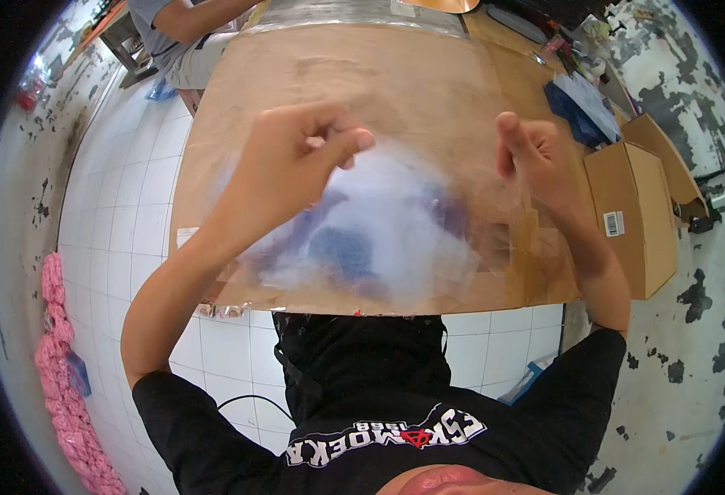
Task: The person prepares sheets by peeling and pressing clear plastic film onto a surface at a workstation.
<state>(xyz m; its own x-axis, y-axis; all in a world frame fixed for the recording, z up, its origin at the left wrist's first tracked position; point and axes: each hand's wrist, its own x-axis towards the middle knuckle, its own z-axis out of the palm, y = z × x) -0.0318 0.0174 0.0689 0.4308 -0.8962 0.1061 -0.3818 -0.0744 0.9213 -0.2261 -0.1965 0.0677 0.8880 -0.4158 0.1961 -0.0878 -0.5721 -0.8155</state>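
A white, cloudy, partly see-through mass (pixel 387 223), like loose fibre or thin film, lies blurred on the cardboard-covered table (pixel 354 82). Blue and purplish patches show through it. My left hand (pixel 301 153) is raised over its left side, fingers curled and thumb pressed toward the index finger. Off the mass's right side, my right hand (pixel 536 157) is also up, its fingers curled in and the thumb on top. Whatever thin thing may be in either hand is too blurred to make out.
An open cardboard box (pixel 626 214) stands at the table's right edge, with a blue and white packet (pixel 585 107) behind it. Another person (pixel 185 41) sits at the far left. Pink bundled material (pixel 61 371) lies along the left wall.
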